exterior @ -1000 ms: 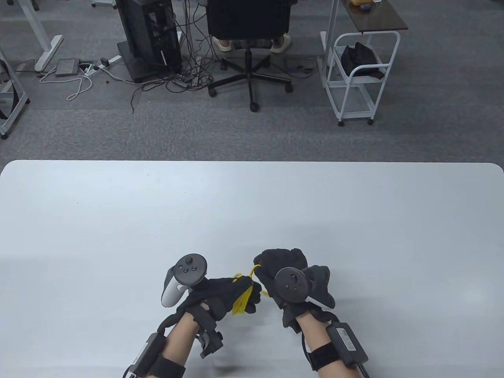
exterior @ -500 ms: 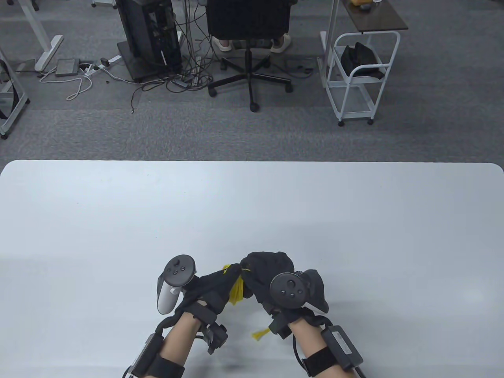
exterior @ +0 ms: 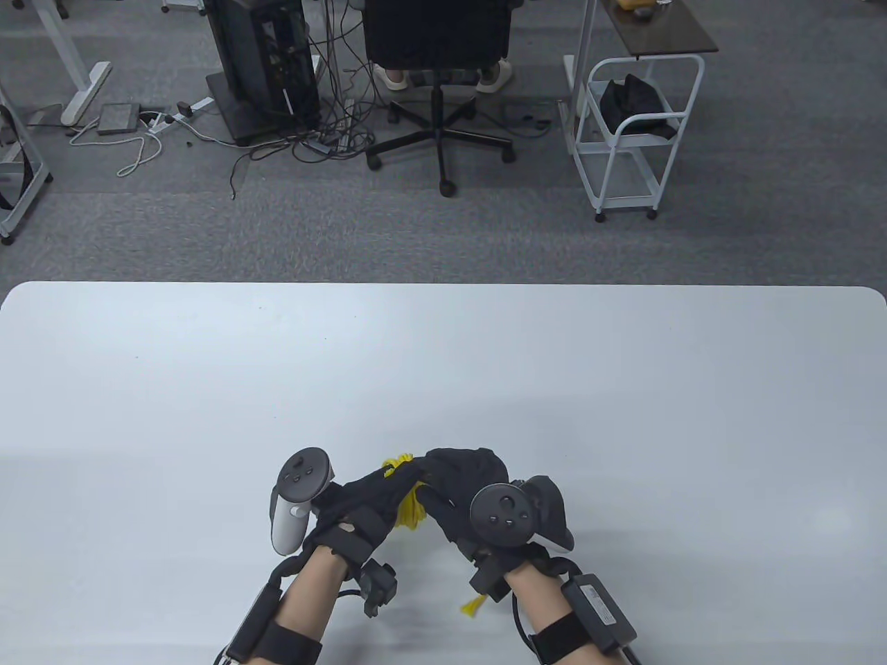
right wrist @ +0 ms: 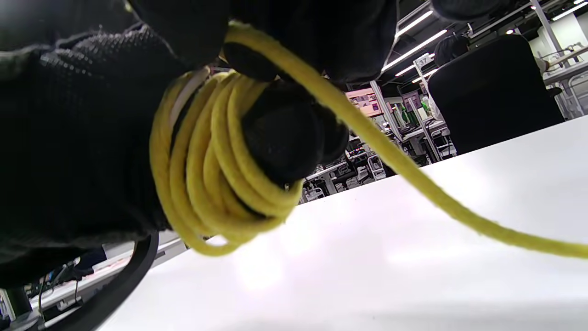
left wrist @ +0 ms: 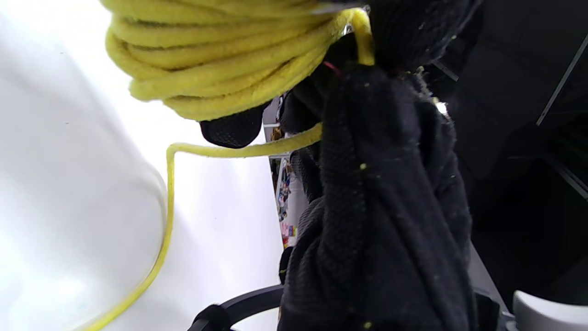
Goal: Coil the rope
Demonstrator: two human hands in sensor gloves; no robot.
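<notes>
A thin yellow rope (exterior: 414, 509) is wound in several turns around the fingers of my left hand (exterior: 388, 495), near the table's front edge. The coil shows close up in the left wrist view (left wrist: 220, 64) and in the right wrist view (right wrist: 206, 184). My right hand (exterior: 461, 485) touches the left hand and pinches the rope's free strand (right wrist: 367, 138). The strand runs under the right wrist, and its frayed end (exterior: 474, 607) lies on the white table (exterior: 443, 374).
Beyond the table's far edge stand an office chair (exterior: 436, 62), a computer tower (exterior: 263, 62) with floor cables, and a white cart (exterior: 627, 131).
Both hands have shifted left and closed together. The right hand has brought the strand over the left fingers, and the frayed end has come into view under the right wrist.
</notes>
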